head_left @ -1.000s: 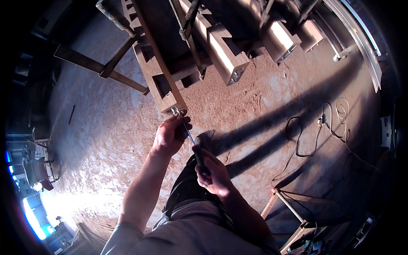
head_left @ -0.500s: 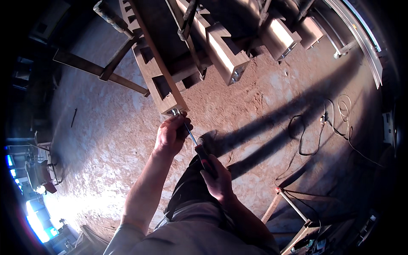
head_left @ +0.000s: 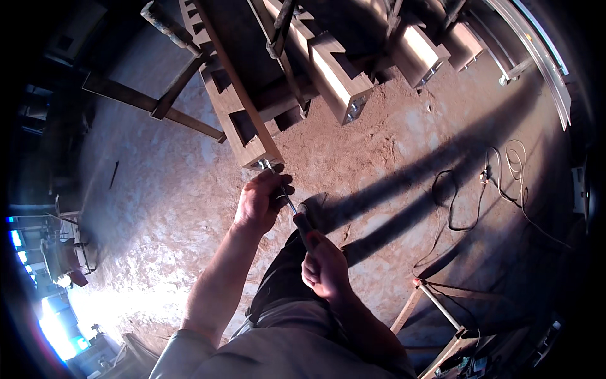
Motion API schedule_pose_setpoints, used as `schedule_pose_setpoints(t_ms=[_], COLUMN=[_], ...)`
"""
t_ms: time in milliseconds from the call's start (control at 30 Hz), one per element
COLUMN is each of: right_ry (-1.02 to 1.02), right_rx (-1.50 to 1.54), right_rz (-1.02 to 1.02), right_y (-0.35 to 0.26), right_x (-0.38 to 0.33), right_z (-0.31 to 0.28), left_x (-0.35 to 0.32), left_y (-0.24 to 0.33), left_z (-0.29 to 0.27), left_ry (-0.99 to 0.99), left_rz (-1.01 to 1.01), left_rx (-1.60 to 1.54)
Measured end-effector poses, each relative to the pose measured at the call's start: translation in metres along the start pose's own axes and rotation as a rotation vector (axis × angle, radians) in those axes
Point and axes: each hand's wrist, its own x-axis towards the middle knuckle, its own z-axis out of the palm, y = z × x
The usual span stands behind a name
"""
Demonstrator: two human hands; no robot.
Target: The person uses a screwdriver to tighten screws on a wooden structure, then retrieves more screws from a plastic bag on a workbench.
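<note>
A screwdriver (head_left: 303, 223) with a dark, red-marked handle slants up to the end of a notched wooden beam (head_left: 254, 151). My right hand (head_left: 327, 269) is wrapped around its handle. Higher up, my left hand (head_left: 257, 201) is closed, thumb and fingers pinching round the thin shaft near its tip. Those fingers hide the tip and part of the shaft. Just beyond them, shiny metal fittings (head_left: 261, 164) sit in the beam's end face, close to or touching my fingertips.
More beams, including a notched one (head_left: 336, 79), lie to the right, with metal fittings in their ends. Dark stand legs (head_left: 158, 108) hold them up. A cable (head_left: 449, 224) coils over the dusty floor at right. A wooden frame (head_left: 435, 309) stands at lower right.
My right hand has turned on the handle, its curled fingertips now showing on the left side. My left hand stays by the beam's end. The view has shifted slightly.
</note>
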Motion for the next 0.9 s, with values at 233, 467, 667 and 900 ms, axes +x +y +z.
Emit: schedule_pose_setpoints(t_ms=[233, 467, 667, 900], right_ry=[-0.116, -0.219, -0.081, -0.223], right_rx=[0.088, 1.056, 0.174, 0.853], right_rz=[0.193, 0.817, 0.322, 0.799], right_y=[0.006, -0.033, -0.024, -0.046], right_x=[-0.002, 0.0, 0.002, 0.003], right_z=[-0.007, -0.01, -0.003, 0.007], left_x=[0.002, -0.01, -0.005, -0.001], left_y=[-0.008, -0.002, -0.006, -0.004], left_z=[-0.004, 0.008, 0.003, 0.003], left_ry=[0.009, 0.04, 0.034, 0.055], left_rz=[0.015, -0.002, 0.042, 0.007], left_rx=[0.06, 0.037, 0.05, 0.096])
